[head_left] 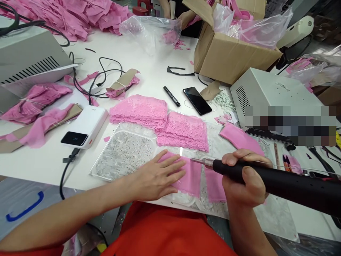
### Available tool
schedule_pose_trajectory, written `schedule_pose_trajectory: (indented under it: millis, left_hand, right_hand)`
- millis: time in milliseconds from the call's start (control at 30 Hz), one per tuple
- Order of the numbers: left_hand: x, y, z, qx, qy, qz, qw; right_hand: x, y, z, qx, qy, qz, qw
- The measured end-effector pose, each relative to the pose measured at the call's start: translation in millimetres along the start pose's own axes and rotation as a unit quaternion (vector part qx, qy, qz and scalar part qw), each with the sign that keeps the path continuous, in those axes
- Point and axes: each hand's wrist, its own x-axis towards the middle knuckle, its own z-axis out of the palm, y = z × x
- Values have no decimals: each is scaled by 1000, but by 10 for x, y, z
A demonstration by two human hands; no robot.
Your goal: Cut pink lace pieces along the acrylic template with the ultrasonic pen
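Note:
Fingers spread, my left hand (160, 176) lies flat on a piece of pink fabric (190, 177) at the front of the table. My right hand (246, 177) is wrapped round a thick black handheld tool (282, 185) with a tapered metal tip. The tip points left and lies over the fabric's upper edge, just right of my left fingers; whether it touches cannot be seen. Another pink piece (214, 183) lies under and beside my right hand. Behind my hands stand two stacks of folded pink lace, a left stack (138, 110) and a right stack (183, 129).
A clear tray (122, 153) lies left of my fingers. Behind the lace are a marker (172, 96) and a phone (197, 100). A white power bank (86, 126) with cables sits left. Grey machine boxes (271, 96) flank the table. A cardboard box (226, 57) and another person's hands (183, 17) are behind.

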Motion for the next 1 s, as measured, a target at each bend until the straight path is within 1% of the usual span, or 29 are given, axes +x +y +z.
schedule_pose_trajectory:
  millis: [67, 133, 300, 833, 1000]
  left_hand:
    - [84, 0, 28, -7, -12, 14, 1000]
    - [122, -6, 49, -10, -23, 15, 1000]
    - [110, -19, 73, -21, -40, 1, 999]
    - [105, -21, 68, -19, -49, 4, 999]
    - [104, -20, 60, -26, -46, 3, 999]
  right_hand:
    - [10, -1, -10, 10, 10, 2, 1000]
    - [19, -4, -20, 20, 14, 4, 1000]
    - [25, -13, -25, 28, 14, 9, 999]
    - [-3, 36, -25, 54, -24, 5, 998]
    - [-4, 41, -23, 59, -23, 6, 998]
